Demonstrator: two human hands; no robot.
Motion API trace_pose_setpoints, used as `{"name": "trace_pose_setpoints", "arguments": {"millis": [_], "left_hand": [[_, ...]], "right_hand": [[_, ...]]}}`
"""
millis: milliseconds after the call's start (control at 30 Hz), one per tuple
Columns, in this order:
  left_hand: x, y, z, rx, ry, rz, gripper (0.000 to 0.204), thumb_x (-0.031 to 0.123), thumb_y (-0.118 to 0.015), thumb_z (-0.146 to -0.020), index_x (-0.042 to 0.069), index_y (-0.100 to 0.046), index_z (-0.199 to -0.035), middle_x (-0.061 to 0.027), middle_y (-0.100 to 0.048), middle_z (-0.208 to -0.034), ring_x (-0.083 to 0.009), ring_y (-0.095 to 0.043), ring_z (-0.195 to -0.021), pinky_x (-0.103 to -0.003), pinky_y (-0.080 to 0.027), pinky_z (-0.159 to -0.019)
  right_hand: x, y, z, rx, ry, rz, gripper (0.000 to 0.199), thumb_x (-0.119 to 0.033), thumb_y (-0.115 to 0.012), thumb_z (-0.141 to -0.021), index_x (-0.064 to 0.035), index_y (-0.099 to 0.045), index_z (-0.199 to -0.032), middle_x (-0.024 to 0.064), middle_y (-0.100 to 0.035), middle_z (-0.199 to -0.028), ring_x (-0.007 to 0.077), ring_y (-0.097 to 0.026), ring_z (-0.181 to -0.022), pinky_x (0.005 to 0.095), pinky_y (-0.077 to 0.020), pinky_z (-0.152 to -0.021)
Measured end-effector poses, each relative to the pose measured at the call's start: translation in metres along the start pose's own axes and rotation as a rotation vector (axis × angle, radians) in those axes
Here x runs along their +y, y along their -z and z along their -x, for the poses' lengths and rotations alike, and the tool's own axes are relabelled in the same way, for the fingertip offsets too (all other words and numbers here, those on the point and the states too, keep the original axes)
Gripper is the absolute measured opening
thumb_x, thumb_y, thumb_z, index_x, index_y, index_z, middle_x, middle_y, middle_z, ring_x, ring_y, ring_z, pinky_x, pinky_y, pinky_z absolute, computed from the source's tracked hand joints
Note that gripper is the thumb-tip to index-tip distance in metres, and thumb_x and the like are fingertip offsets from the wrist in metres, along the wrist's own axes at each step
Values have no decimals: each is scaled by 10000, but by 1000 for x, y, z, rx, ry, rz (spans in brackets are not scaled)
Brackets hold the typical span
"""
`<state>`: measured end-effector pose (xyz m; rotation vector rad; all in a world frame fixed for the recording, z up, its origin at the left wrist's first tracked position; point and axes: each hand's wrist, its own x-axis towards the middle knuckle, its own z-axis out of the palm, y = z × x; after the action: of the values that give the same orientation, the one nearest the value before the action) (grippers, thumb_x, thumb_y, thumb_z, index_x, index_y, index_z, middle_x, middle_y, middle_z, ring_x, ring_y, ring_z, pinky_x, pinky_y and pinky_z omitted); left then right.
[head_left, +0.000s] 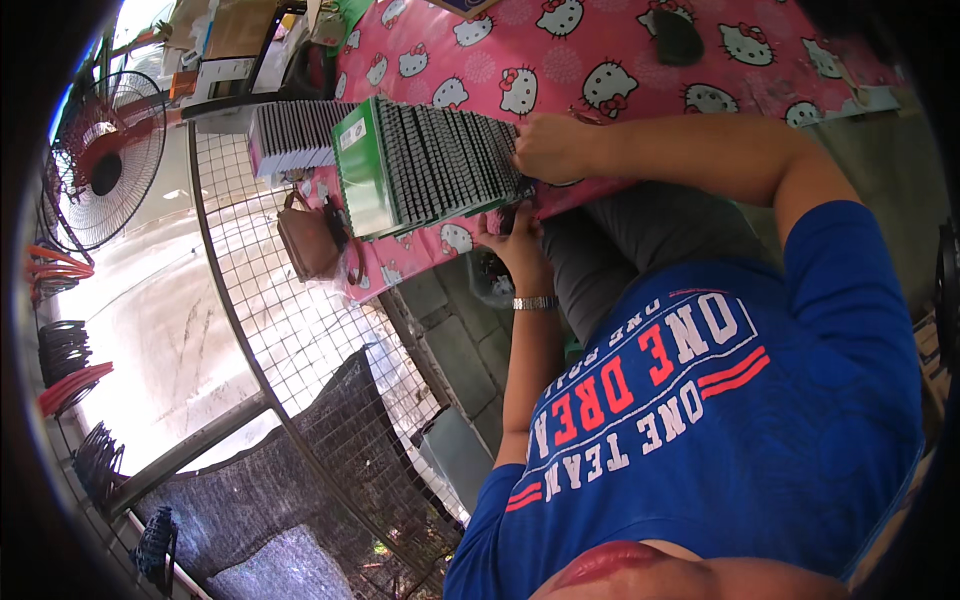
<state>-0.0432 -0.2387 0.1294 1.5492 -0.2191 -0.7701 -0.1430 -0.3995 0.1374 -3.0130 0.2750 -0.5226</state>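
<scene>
The pink table (560, 60) bears a row of spiral notebooks (440, 160), its long axis left to right. At its right end, the right hand (555, 150) curls closest, the left hand (520, 245) just nearer the body, fingers partly spread; I cannot tell either's grip.

Green-covered spiral notebooks (445, 165) sit packed in a row on that pink surface (555, 60), right fingers (528, 146) at one end, left fingers (490, 237) close by

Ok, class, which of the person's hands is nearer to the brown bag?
Left. The left hand is to the right of the bag, by the notebooks' near corner; the right hand is farther off, at their right end.
</scene>
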Motion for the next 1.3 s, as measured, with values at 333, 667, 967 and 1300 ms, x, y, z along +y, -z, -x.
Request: {"name": "trace_pose_setpoints", "arguments": {"millis": [333, 667, 967, 1300], "left_hand": [[-3, -2, -2, -22, 36, 25, 742, -33, -692, -801, 141, -224, -1350, -79, -574, -885, -127, -550, -627, -245, -430, -518], [-8, 2, -5, -39, 27, 42, 763, -46, -712, -759, 148, -235, -1322, -105, -600, -931, -170, -589, -644, -255, -434, -517], [-16, -5, -5, 26, -59, -114, 781, -94, -671, -760, 124, -199, -1343, -127, -568, -963, -162, -554, -648, -277, -451, -529], [-29, -3, -10, 49, -45, -101, 905, -75, -707, -756, 154, -138, -1422, -127, -567, -1013, -174, -576, -679, -278, -464, -543]], "right_hand": [[5, -9, 10, 173, 40, 50, 165, -173, -567, -785, -62, -686, -756, 128, -684, -741, 272, -683, -753, 391, -523, -724], [9, -6, 17, -80, -112, -107, 152, -168, -566, -795, -64, -660, -737, 102, -673, -718, 278, -677, -739, 389, -525, -719], [-2, 7, 7, -324, -82, -122, 143, -171, -559, -810, -78, -665, -787, 88, -672, -773, 257, -665, -788, 399, -506, -750], [-3, -17, 9, -24, -48, -13, 170, -181, -603, -738, -85, -739, -771, 114, -710, -791, 269, -701, -779, 416, -536, -664]]}}
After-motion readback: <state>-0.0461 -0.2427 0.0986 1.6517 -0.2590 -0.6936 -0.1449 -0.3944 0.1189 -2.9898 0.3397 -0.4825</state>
